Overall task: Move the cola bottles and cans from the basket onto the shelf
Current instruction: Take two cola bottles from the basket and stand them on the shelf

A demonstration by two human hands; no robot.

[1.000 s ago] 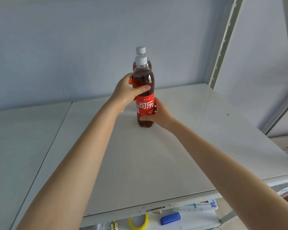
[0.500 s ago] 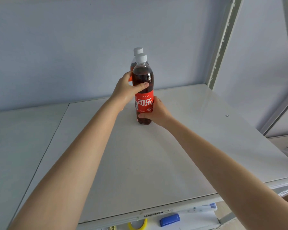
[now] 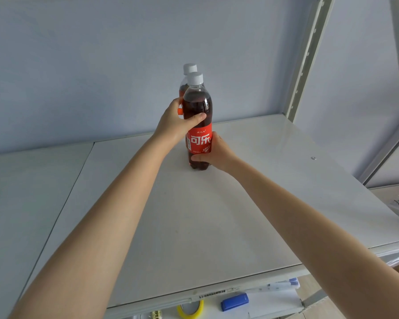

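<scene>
Fingers and thumb of our left hand (image 3: pixel 174 125) wrap the dark shoulder of the front cola bottle (image 3: pixel 199 140), and our right hand (image 3: pixel 218 153) clasps it low, thumb across the base under the red label. We hold it upright, seemingly standing on the white shelf (image 3: pixel 194 226) towards the back, just in front of a second cola bottle (image 3: pixel 189 68). We cannot tell whether the two touch. The basket is out of view.

We judge tipping the main risk. This tall, narrow bottle has a small foot and the shelf panel is smooth and glossy, so an uneven release or a backward nudge could knock both over. Clear slick plastic, a rounded shoulder, a white cap and a shiny label offer little friction.
</scene>
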